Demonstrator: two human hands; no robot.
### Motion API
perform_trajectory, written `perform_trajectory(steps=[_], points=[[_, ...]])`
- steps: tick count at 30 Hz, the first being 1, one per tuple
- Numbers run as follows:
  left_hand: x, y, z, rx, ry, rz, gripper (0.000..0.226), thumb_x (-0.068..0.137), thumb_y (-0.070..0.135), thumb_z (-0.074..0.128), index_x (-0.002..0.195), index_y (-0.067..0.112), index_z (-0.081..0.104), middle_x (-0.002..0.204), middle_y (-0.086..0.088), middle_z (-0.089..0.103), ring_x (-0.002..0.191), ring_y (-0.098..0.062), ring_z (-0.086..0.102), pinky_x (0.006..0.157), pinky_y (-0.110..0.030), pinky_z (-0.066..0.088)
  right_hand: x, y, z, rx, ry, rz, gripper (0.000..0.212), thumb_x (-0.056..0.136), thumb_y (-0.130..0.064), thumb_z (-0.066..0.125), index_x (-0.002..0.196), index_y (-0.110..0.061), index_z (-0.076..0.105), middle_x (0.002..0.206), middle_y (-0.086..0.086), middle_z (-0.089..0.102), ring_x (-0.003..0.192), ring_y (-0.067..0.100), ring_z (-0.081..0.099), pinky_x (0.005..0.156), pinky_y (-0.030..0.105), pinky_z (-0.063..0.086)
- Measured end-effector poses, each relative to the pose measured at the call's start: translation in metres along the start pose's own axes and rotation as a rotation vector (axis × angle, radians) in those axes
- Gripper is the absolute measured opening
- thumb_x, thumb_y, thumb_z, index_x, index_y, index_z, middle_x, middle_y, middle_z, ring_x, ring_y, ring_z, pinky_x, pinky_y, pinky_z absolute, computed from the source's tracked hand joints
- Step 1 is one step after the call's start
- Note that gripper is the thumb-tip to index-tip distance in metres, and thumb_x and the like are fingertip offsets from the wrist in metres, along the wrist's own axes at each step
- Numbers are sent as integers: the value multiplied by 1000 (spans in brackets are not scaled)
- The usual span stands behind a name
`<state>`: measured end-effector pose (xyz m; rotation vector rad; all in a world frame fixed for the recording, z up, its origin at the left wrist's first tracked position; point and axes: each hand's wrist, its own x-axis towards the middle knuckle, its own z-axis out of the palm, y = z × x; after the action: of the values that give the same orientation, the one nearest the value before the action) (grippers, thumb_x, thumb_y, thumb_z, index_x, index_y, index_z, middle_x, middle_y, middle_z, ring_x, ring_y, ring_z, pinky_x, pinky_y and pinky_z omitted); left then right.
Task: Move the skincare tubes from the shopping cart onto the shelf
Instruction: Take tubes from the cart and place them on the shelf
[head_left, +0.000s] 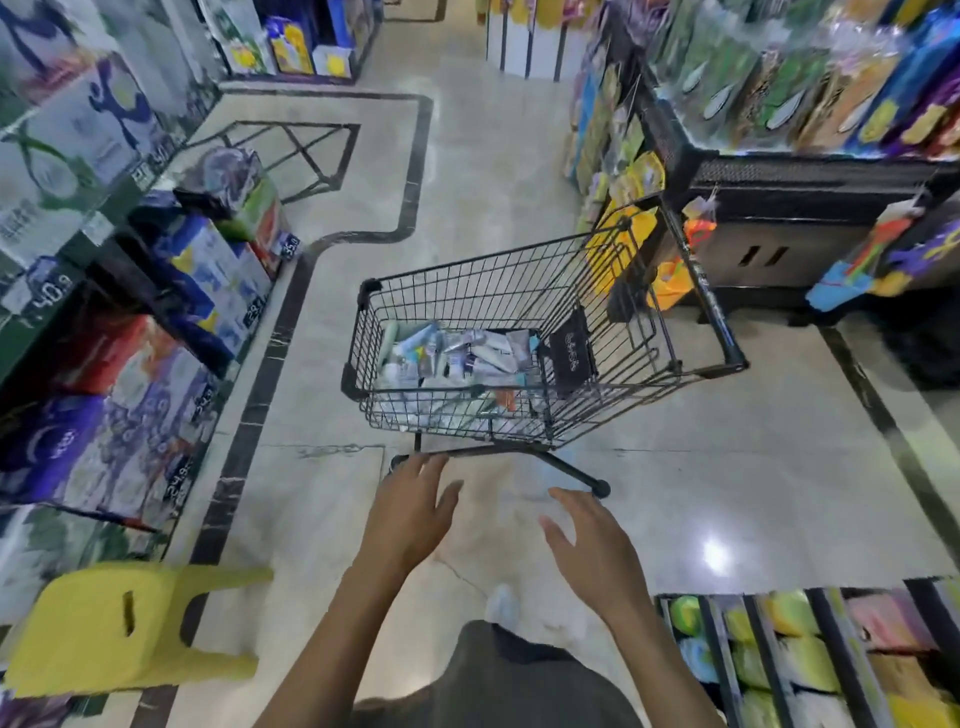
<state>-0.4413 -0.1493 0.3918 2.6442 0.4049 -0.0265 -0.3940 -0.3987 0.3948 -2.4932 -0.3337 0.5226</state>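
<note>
Bare arms, dark trousers, pale shoe

Both forearms come in bare with no sleeves showing, and the left hand (410, 512) and right hand (592, 545) carry no rings or watch; below, dark olive-grey trousers (498, 686) and one light-coloured shoe (503, 605), blurred.

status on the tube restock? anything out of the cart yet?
Done: nothing visible. The skincare tubes lie piled in the shopping cart. In hand: nothing; the left hand and right hand are open, reaching toward the cart without touching it. Left: every tube must go onto the shelf.
</note>
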Motion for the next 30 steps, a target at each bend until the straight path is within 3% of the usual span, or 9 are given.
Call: perform_trajectory(steps=[5, 10, 17, 21, 24, 30], points=[[100, 18, -15, -9, 17, -31, 44, 101, 39, 55, 136, 13, 59, 125, -9, 63, 114, -31, 59, 91, -42, 49, 84, 8, -27, -3, -50, 21, 43, 103, -43, 53, 145, -34, 51, 150, -13, 51, 135, 12, 49, 103, 29, 43], [161, 5, -6, -43, -31, -98, 42, 101, 41, 53, 133, 14, 58, 122, -8, 63, 112, -31, 59, 90, -43, 51, 180, -8, -41, -16, -76, 1, 43, 101, -40, 57, 143, -29, 55, 146, -9, 55, 132, 16, 53, 105, 34, 45], [234, -43, 20, -96, -179, -225, 46, 102, 39, 52, 142, 15, 53, 137, -7, 58, 126, -29, 53, 102, -40, 44, 322, -53, -31, -29, -182, -43, 47, 103, -34, 57, 149, -30, 50, 147, -4, 54, 132, 23, 53, 99, 34, 44], [291, -74, 36, -111, -277, -245, 45, 103, 34, 52, 141, 11, 53, 133, -12, 60, 121, -33, 57, 99, -42, 45, 395, -62, -6, -39, -256, -6, 50, 102, -33, 59, 150, -33, 48, 145, 1, 55, 129, 25, 55, 99, 34, 47], [343, -98, 60, -101, -374, -234, 47, 102, 32, 53, 144, 11, 50, 134, -14, 58, 122, -35, 56, 98, -43, 47, 445, -55, 23, -86, -348, 9, 52, 100, -33, 59, 149, -39, 45, 151, -2, 52, 131, 24, 55, 103, 42, 51], [431, -140, 139, -76, -553, -236, 47, 99, 24, 57, 143, 11, 47, 135, -15, 54, 121, -37, 55, 94, -44, 48, 519, -16, 96, -276, -525, -64, 56, 92, -13, 63, 146, -22, 47, 143, 7, 54, 122, 31, 58, 90, 40, 53]])
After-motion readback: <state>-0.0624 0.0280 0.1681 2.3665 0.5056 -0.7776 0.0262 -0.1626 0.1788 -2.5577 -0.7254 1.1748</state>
